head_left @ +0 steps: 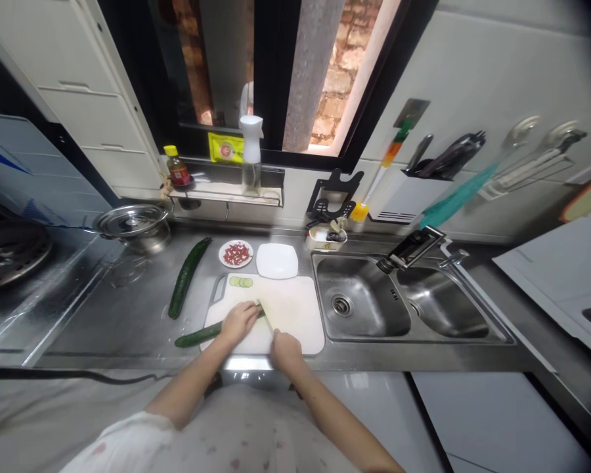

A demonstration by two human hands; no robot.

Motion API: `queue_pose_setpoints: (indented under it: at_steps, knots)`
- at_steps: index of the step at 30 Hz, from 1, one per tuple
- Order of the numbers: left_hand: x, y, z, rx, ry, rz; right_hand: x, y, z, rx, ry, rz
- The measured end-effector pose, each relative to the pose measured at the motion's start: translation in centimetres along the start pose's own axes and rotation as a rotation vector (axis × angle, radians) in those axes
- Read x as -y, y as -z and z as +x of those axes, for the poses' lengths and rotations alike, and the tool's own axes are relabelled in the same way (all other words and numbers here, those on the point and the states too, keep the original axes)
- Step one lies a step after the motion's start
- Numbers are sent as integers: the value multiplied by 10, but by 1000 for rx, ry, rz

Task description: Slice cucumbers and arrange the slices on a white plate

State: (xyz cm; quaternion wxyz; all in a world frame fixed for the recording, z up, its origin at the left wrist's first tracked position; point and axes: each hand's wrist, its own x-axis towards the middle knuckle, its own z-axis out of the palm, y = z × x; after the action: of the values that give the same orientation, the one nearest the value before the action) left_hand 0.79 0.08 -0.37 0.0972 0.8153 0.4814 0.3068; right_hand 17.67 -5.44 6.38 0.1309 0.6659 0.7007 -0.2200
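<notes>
The left hand is curled down over the cut cucumber, gripping it on the white board; the cucumber's uncut end sticks out past the board's left edge over the counter. The right hand is clenched round the handle of a knife, whose blade stands at the cucumber's end, just beside the left fingers. Three slices lie in a row at the board's far left corner. A whole cucumber lies on the counter left of the board, making two cucumbers in all. Behind the board are two plates: a round one with chopped red bits and a bare white square one. To the right is a sink with two basins, and the faucet hangs over them. A lidded pot stands at the far left. On the shelf under the window are two bottles, a dark one with a yellow cap and a white spray bottle, with a yellow packet behind them whose printing is too blurred to read. A small tray sits by the wall, and utensils hang on a rack above the sink. Nothing lies between the hands and the board.
</notes>
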Motion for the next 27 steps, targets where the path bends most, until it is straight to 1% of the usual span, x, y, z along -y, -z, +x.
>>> queue_pose_setpoints:
  at_steps: [4,10,15,22,27]
  knots:
    - [1,0,-1,5,4,2,5,7,12,-5,39,14]
    - [-1,2,0,14,1,-4,14,16,26,-2,30,18]
    - [-2,3,0,18,-5,20,15,17,34,-12,54,24]
    - [-1,2,-1,15,-10,17,16,15,37,-29,66,21]
    - [-1,2,0,1,-2,25,14,16,29,-5,42,12]
